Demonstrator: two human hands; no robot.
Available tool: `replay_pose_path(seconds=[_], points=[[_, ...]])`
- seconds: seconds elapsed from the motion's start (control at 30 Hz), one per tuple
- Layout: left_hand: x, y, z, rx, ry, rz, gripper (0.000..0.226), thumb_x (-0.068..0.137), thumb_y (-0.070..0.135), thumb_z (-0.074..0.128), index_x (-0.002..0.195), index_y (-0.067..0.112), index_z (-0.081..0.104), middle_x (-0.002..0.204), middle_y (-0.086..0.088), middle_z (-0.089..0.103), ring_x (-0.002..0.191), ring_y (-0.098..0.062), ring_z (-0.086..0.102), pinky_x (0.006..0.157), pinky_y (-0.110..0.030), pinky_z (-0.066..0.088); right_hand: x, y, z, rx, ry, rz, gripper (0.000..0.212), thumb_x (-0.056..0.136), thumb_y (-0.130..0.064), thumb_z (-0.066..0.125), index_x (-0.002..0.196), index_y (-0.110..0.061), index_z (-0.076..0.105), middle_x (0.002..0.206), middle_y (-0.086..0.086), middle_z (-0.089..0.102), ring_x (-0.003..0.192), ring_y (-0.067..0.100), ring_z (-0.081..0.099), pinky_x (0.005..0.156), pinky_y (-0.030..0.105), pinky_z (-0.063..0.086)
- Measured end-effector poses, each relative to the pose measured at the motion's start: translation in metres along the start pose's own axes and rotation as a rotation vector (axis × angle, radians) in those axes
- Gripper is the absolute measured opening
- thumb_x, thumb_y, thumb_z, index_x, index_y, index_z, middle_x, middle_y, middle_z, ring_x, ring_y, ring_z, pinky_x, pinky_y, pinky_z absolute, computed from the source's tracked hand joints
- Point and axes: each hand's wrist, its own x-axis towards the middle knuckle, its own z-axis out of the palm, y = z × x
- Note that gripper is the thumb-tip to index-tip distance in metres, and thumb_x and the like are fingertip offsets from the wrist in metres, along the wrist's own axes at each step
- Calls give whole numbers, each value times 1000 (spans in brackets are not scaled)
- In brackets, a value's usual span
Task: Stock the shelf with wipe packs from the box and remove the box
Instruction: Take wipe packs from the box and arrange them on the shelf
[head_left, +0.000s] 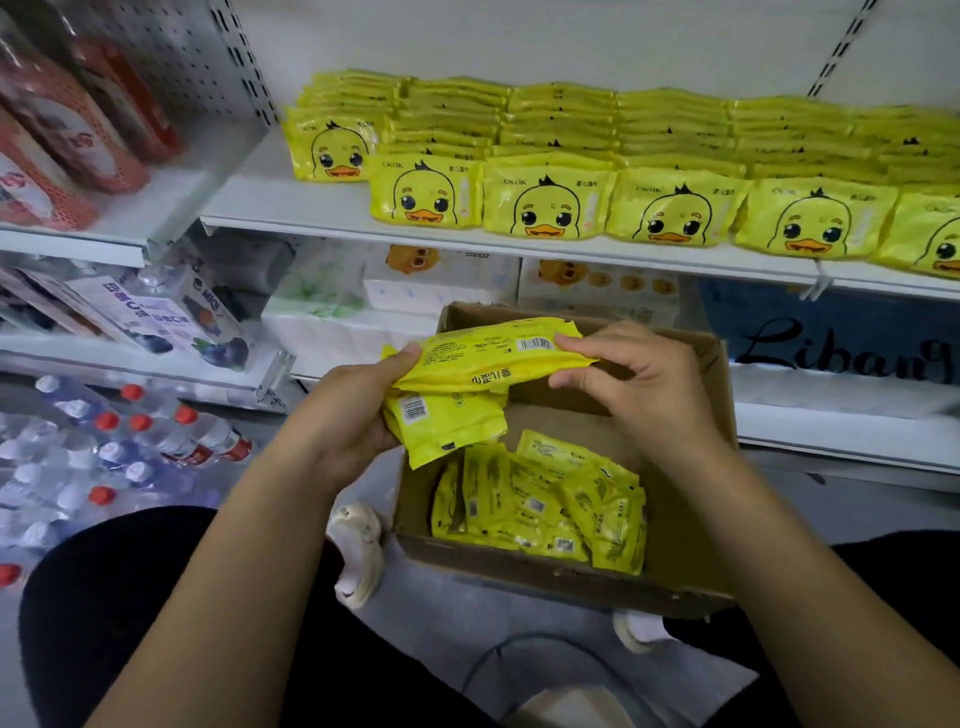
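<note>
While a stack of wipe packs (447, 418) hangs over the open box (691, 519), at least two yellow packs show in it, barcodes up. The left hand (353, 421) grasps the stack at its left end, thumb on top and fingers curled beneath. The right hand (639, 384) pinches the right end of the top pack (488, 353) between thumb and fingertips. Below, the cardboard box stands on the floor between the person's knees, with loose packs (545, 509) heaped in its near half, too jumbled to count. Beyond it the shelf (322, 208) carries rows of duck-faced packs (675, 213), six faces along the front, the leftmost set back. Tissue bundles (363, 312) fill the level beneath. Red-capped water bottles (130, 441) lie at left, and a white shoe (358, 545) sits just beside the box's left corner.
</note>
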Motion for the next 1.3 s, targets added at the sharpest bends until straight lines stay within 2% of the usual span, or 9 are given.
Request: replay_pose_path(seconds=[0.17,0.3,0.4,0.5,0.6,0.77,0.9,1.13,1.3], points=[[35,31,-38,-4,-64,-135,25,102,28,57,115,11,69,96,-11,76,71,-22,76,50,-32,58,63,-1,27,-155,-57,-168,27,75,-40,81,88,-16,82,87,0,60,89,18,50,76,23,38],[64,44,-64,47,64,-75,45,99,49,57,83,8,66,93,-10,70,76,-26,74,58,-39,61,101,-16,59,2,-127,-3,15,83,-23,79,81,-8,78,115,2,72,103,14,66,83,24,52],[83,48,-78,121,202,48,73,90,72,53,86,2,73,96,-15,76,89,-30,74,74,-42,62,130,-28,80,10,-105,110,16,95,-25,70,80,-20,72,77,7,71,62,30,61,56,43,54],[93,57,-82,174,248,157,86,73,89,54,89,8,76,97,-11,76,92,-27,74,80,-42,62,159,-33,99,-20,-71,158,39,98,-28,65,74,0,52,54,-2,33,44,9,37,40,31,44],[106,74,-85,151,210,273,73,81,78,53,89,8,75,89,-8,78,85,-24,76,70,-35,62,188,-31,117,102,-57,237,50,97,-37,65,81,7,49,67,22,28,51,19,41,44,36,49],[132,94,-95,50,269,486,51,94,55,63,86,5,74,88,-14,76,86,-31,74,88,-56,59,223,-14,146,347,-50,383,78,84,-53,74,102,19,51,81,17,47,62,29,45,51,34,48],[142,109,-101,-123,369,558,36,99,35,65,81,5,72,80,-12,71,71,-21,63,75,-40,56,244,-3,165,266,-74,346,110,59,-82,75,93,18,46,79,12,41,71,28,37,68,44,35],[161,122,-116,-281,464,529,41,98,39,66,75,5,70,77,-13,69,68,-21,59,69,-37,50,284,-3,188,144,-192,313,94,57,-85,73,92,2,62,75,13,49,65,25,42,64,42,36],[163,121,-124,-170,490,599,44,95,44,66,74,6,67,71,-26,61,62,-18,53,64,-34,44,318,-34,183,-13,-748,332,49,62,-49,81,104,-28,70,92,-5,77,92,8,71,79,25,48]])
